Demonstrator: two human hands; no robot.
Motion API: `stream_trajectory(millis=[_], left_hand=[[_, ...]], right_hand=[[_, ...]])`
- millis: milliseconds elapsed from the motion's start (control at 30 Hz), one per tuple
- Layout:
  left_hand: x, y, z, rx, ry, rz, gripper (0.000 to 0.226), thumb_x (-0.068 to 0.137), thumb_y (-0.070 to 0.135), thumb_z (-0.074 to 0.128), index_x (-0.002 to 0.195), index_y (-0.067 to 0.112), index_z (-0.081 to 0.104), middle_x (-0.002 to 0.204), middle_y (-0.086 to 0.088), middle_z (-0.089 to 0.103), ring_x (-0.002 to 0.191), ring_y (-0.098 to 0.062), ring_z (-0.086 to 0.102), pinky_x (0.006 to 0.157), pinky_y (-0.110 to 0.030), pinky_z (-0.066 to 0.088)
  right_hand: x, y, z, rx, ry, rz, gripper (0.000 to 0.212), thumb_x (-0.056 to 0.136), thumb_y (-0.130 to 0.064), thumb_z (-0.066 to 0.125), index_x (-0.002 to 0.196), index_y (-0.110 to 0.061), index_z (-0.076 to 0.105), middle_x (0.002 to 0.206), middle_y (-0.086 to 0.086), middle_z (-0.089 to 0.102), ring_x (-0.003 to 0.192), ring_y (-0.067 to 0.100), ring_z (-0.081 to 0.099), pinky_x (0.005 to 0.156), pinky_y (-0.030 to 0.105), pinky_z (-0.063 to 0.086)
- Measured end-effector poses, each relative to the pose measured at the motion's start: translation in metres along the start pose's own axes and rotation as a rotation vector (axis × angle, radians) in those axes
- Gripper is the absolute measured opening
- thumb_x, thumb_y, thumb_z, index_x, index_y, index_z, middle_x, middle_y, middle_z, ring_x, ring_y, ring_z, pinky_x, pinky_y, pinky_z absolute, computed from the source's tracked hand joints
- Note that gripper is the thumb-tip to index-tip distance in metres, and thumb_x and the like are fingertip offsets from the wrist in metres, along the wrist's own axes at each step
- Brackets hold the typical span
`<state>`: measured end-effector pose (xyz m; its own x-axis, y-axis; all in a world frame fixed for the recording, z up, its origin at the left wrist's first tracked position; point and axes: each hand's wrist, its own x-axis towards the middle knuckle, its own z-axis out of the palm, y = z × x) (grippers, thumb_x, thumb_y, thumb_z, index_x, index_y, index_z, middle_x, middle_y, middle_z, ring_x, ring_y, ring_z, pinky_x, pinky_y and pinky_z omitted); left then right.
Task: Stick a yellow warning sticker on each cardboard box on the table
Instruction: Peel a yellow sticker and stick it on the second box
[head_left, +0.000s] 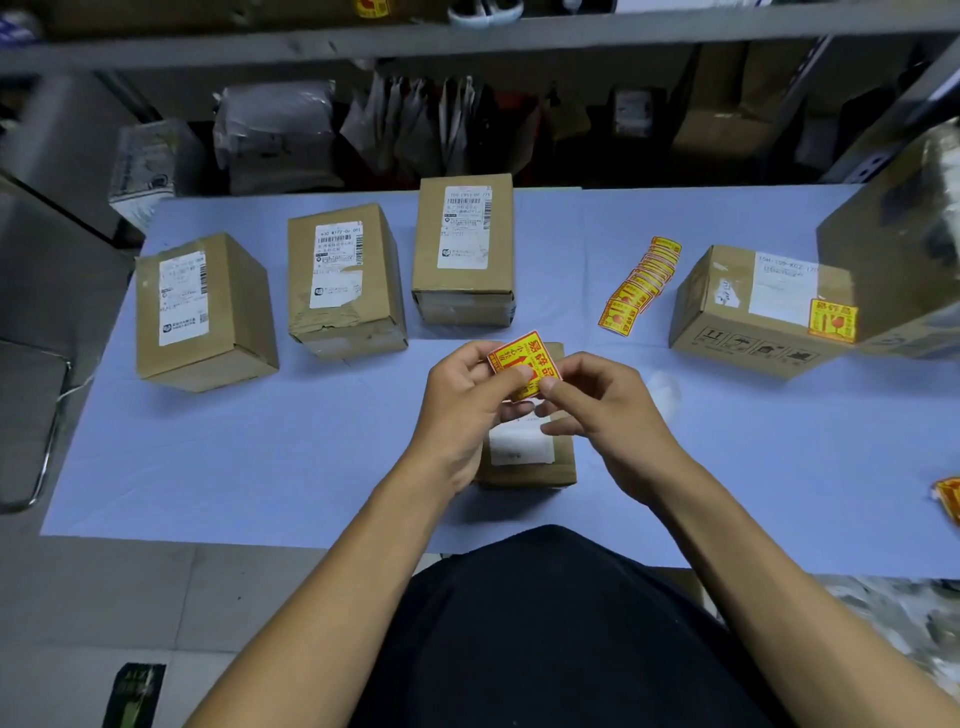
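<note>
Pale-blue table (270, 457) under cardboard boxes (205, 312), grey shelving (467, 39) behind.

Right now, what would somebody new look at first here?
Probably the bright yellow sticker pinched between the left hand and right hand, just above a small box at the table's near middle. Next, the strip of yellow stickers lying to the right on the blue table. Then the three brown boxes lined up at the left.
</note>
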<state>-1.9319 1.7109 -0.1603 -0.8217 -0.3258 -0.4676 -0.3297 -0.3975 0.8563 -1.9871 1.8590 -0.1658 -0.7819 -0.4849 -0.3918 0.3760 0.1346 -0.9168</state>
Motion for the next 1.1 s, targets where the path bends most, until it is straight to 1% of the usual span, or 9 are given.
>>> stream_trajectory(millis=[67,133,300,400,500,600,733,967,1100], left_hand=[[-0.003,0.002,0.001,-0.032,-0.027,0.017,0.012,0.090,0.003,0.069,0.099,0.011,0.065,0.085,-0.004,0.075,0.072,-0.015,0.070,0.061,-0.024,0.055],[-0.005,0.005,0.001,-0.071,-0.045,0.023,0.012,0.089,0.004,0.070,0.097,0.012,0.066,0.081,-0.002,0.074,0.067,-0.013,0.068,0.058,-0.021,0.054],[-0.007,0.012,-0.003,-0.160,-0.053,0.016,0.013,0.088,0.003,0.070,0.094,0.015,0.068,0.078,0.000,0.073,0.065,-0.010,0.067,0.055,-0.019,0.052],[-0.008,0.015,-0.004,-0.161,-0.065,0.033,0.014,0.088,0.004,0.070,0.094,0.016,0.069,0.078,0.000,0.073,0.066,-0.010,0.068,0.054,-0.019,0.052],[-0.009,0.017,-0.004,-0.155,-0.059,0.053,0.014,0.088,0.005,0.071,0.096,0.016,0.068,0.079,0.000,0.073,0.069,-0.011,0.069,0.055,-0.020,0.052],[-0.008,0.020,-0.006,-0.148,-0.059,0.068,0.015,0.087,0.006,0.072,0.097,0.016,0.068,0.079,0.001,0.073,0.069,-0.011,0.068,0.056,-0.020,0.052],[-0.006,0.024,-0.007,-0.140,-0.064,0.071,0.015,0.088,0.005,0.070,0.098,0.016,0.067,0.078,0.002,0.073,0.068,-0.010,0.068,0.055,-0.019,0.052],[-0.001,0.030,-0.007,-0.123,-0.111,0.032,0.017,0.088,0.007,0.070,0.103,0.013,0.067,0.079,0.002,0.072,0.069,-0.009,0.067,0.054,-0.017,0.050],[0.001,0.031,-0.006,-0.118,-0.137,0.019,0.017,0.089,0.006,0.069,0.104,0.012,0.067,0.080,0.002,0.072,0.068,-0.008,0.067,0.054,-0.017,0.050]], right_hand=[[-0.002,-0.003,0.004,-0.017,-0.012,-0.041,0.009,0.095,-0.012,0.065,0.094,-0.005,0.069,0.076,0.002,0.068,0.073,0.012,0.067,0.067,0.027,0.057],[-0.005,-0.008,0.004,-0.003,-0.046,-0.051,0.010,0.096,-0.011,0.063,0.092,-0.007,0.071,0.078,0.002,0.069,0.076,0.014,0.068,0.069,0.029,0.059],[-0.009,-0.021,-0.003,0.275,-0.155,0.054,0.024,0.097,-0.009,0.058,0.084,-0.015,0.076,0.095,0.017,0.074,0.092,0.029,0.073,0.074,0.032,0.062],[-0.007,-0.023,-0.003,0.265,-0.187,0.050,0.020,0.095,-0.009,0.060,0.088,-0.015,0.077,0.100,0.020,0.074,0.097,0.032,0.072,0.079,0.036,0.062],[-0.005,-0.024,-0.001,0.249,-0.190,0.034,0.015,0.092,-0.011,0.064,0.089,-0.016,0.078,0.100,0.018,0.074,0.096,0.030,0.072,0.081,0.037,0.061],[-0.002,-0.024,0.000,0.235,-0.197,0.013,0.018,0.094,-0.008,0.062,0.089,-0.015,0.078,0.097,0.016,0.074,0.091,0.025,0.072,0.081,0.037,0.062],[0.000,-0.025,0.000,0.248,-0.224,0.013,0.012,0.092,-0.011,0.064,0.092,-0.013,0.076,0.098,0.016,0.073,0.093,0.025,0.070,0.080,0.039,0.062],[0.004,-0.029,-0.001,0.296,-0.277,0.035,0.007,0.087,-0.017,0.069,0.085,-0.017,0.076,0.089,0.007,0.074,0.088,0.018,0.071,0.073,0.034,0.060],[0.006,-0.031,-0.002,0.297,-0.283,0.032,0.010,0.088,-0.016,0.067,0.084,-0.018,0.076,0.088,0.007,0.073,0.088,0.018,0.071,0.073,0.034,0.059]])
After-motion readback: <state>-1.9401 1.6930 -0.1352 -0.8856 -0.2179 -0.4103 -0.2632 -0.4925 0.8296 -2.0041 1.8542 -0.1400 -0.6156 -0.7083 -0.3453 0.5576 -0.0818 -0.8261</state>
